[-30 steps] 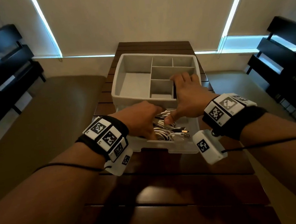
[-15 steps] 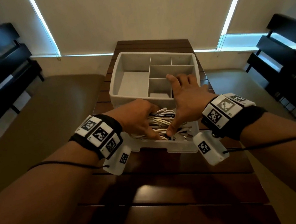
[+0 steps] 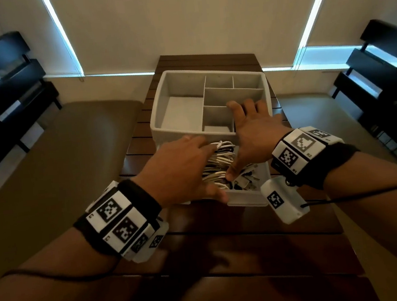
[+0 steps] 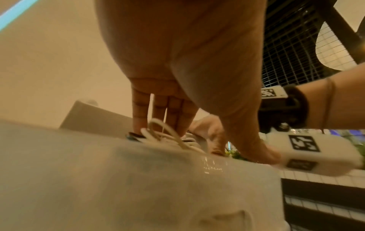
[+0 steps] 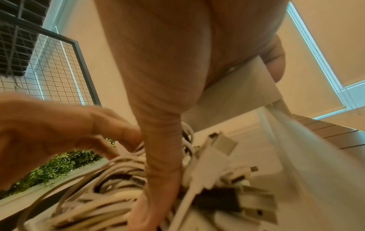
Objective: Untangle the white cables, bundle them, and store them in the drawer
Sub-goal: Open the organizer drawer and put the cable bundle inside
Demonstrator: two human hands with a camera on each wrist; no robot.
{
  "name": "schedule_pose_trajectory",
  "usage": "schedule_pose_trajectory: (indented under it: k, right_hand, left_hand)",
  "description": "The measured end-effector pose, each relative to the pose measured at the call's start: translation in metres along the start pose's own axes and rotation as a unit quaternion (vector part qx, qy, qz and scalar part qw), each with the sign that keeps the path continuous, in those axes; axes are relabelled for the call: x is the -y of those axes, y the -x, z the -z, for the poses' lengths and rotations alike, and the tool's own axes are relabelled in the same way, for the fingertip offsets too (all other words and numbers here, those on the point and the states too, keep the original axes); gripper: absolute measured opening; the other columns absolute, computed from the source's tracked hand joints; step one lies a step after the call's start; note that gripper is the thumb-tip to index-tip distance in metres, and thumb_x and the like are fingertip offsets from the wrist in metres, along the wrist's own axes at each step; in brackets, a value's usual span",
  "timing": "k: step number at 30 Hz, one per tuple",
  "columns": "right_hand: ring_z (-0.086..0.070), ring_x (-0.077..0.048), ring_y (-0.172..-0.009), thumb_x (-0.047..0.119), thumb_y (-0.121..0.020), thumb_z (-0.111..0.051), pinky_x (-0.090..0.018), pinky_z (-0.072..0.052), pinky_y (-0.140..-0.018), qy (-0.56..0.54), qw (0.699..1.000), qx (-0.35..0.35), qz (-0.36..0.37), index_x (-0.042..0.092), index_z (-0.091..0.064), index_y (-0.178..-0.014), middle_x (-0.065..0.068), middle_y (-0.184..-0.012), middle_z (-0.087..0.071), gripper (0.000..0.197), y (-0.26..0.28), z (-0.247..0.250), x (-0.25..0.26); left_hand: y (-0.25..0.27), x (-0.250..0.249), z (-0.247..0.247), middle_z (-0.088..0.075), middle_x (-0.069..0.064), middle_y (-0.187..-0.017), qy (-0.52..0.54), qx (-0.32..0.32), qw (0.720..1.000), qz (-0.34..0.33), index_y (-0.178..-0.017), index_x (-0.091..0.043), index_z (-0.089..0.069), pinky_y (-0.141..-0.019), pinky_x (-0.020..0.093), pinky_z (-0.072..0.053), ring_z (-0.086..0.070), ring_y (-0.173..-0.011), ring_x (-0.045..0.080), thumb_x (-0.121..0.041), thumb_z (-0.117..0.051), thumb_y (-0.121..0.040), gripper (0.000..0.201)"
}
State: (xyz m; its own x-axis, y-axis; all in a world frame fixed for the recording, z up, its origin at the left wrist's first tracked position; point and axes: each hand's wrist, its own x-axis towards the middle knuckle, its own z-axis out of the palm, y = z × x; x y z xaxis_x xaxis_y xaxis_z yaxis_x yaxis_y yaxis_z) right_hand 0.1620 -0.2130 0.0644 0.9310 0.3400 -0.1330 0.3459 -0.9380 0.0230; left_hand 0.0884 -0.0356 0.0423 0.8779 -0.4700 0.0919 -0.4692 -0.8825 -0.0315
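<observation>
A bundle of white cables lies in a translucent drawer pulled out under a grey divided organiser. My left hand lies over the cables' left side. The left wrist view shows its fingers straight and pointing down into the cable loops, behind the drawer front. My right hand rests with spread fingers on the organiser's front rim. Its thumb presses down on the cables, beside several plugs. Neither hand grips anything.
The organiser stands on a dark slatted wooden table, and its compartments hold nothing visible. Dark benches stand at the left and right. A brown cushioned seat lies left of the table.
My left hand has uncurled and slid forward, flatter over the cables. My right hand stays on the organiser's rim with its thumb on the cables.
</observation>
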Motion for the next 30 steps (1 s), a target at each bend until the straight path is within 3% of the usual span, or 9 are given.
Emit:
schedule_pose_trajectory:
  k: [5,8,12,16,18,21,25,27,30]
  right_hand:
    - [-0.014,-0.033,-0.138,0.074,-0.051,-0.074,-0.062,-0.030,-0.105,-0.039,0.999,0.011,0.005,0.031,0.000,-0.147,-0.004,-0.148,-0.016,0.129,-0.002,0.005,-0.005]
    - [-0.014,-0.032,-0.140,0.068,-0.071,-0.064,-0.062,-0.027,-0.107,-0.092,0.996,-0.007,-0.004,0.030,-0.008,-0.148,-0.004,-0.151,-0.017,0.102,-0.002,0.006,-0.007]
    - [-0.021,-0.030,-0.135,0.056,-0.076,-0.069,-0.060,-0.030,-0.103,-0.075,0.995,-0.058,-0.009,0.027,-0.016,-0.144,-0.005,-0.146,-0.025,0.091,-0.002,0.001,-0.004]
    - [-0.023,-0.030,-0.133,0.052,-0.079,-0.069,-0.059,-0.031,-0.103,-0.069,0.996,-0.057,-0.006,0.025,-0.017,-0.144,-0.005,-0.145,-0.026,0.088,-0.004,0.001,-0.003]
    - [-0.020,-0.030,-0.136,0.052,-0.078,-0.069,-0.059,-0.031,-0.105,-0.076,0.996,-0.042,0.007,0.026,-0.015,-0.146,-0.005,-0.147,-0.024,0.090,-0.005,0.004,-0.005]
    - [-0.016,-0.029,-0.139,0.056,-0.071,-0.074,-0.054,-0.029,-0.110,-0.093,0.995,0.014,0.044,0.027,-0.008,-0.149,-0.004,-0.151,-0.020,0.106,-0.001,0.016,-0.015]
    - [-0.016,-0.027,-0.138,0.054,-0.050,-0.087,-0.047,-0.029,-0.110,-0.070,0.993,0.060,0.073,0.028,0.002,-0.150,-0.002,-0.149,-0.018,0.137,0.004,0.021,-0.022]
    - [-0.016,-0.028,-0.138,0.049,-0.049,-0.089,-0.051,-0.030,-0.111,-0.056,0.995,0.047,0.074,0.027,0.003,-0.150,-0.002,-0.149,-0.018,0.138,0.003,0.017,-0.021]
    - [-0.016,-0.028,-0.138,0.044,-0.054,-0.088,-0.055,-0.030,-0.110,-0.065,0.995,0.034,0.074,0.026,0.000,-0.151,-0.002,-0.149,-0.020,0.132,0.000,0.015,-0.024]
  left_hand:
    - [0.000,-0.006,-0.011,-0.033,0.007,-0.154,-0.020,0.077,0.997,-0.022,-0.154,-0.012,-0.016,-0.112,0.038,-0.035,-0.036,-0.137,0.024,-0.077,-0.053,-0.077,0.108]
    - [-0.002,-0.004,-0.018,-0.024,0.009,-0.159,-0.054,0.078,0.995,-0.037,-0.155,-0.010,-0.009,-0.112,0.039,-0.024,-0.026,-0.144,0.026,-0.071,-0.044,-0.087,0.098]
    - [-0.001,0.004,-0.018,-0.018,0.001,-0.162,-0.006,0.112,0.993,-0.045,-0.157,-0.020,-0.006,-0.111,0.039,-0.015,-0.015,-0.146,0.023,-0.065,-0.046,-0.089,0.090]
    - [0.003,0.015,-0.007,-0.047,-0.003,-0.145,0.164,0.076,0.982,-0.055,-0.145,-0.027,-0.039,-0.109,0.033,-0.037,-0.045,-0.128,0.014,-0.044,-0.071,-0.084,0.071]
    - [0.002,0.018,-0.007,-0.044,-0.004,-0.149,0.151,0.076,0.983,-0.072,-0.143,-0.026,-0.046,-0.109,0.027,-0.037,-0.046,-0.131,0.014,-0.040,-0.069,-0.087,0.062]
    - [-0.005,0.020,-0.008,-0.041,-0.005,-0.151,0.111,0.082,0.988,-0.071,-0.142,-0.026,-0.048,-0.111,0.034,-0.034,-0.040,-0.135,0.018,-0.039,-0.064,-0.090,0.056]
    - [-0.020,0.020,-0.017,-0.057,-0.009,-0.136,-0.008,0.017,0.997,-0.071,-0.136,-0.027,-0.054,-0.102,0.038,-0.033,-0.043,-0.124,0.020,-0.052,-0.051,-0.093,0.049]
    - [-0.023,0.016,-0.023,-0.067,-0.001,-0.122,0.023,-0.011,0.997,-0.066,-0.125,-0.020,-0.064,-0.094,0.038,-0.046,-0.056,-0.112,0.023,-0.042,-0.062,-0.090,0.041]
    - [-0.020,0.017,-0.028,-0.072,0.006,-0.084,0.062,-0.096,0.991,-0.066,-0.093,-0.010,-0.076,-0.064,0.033,-0.054,-0.069,-0.073,0.025,-0.023,-0.084,-0.073,0.026]
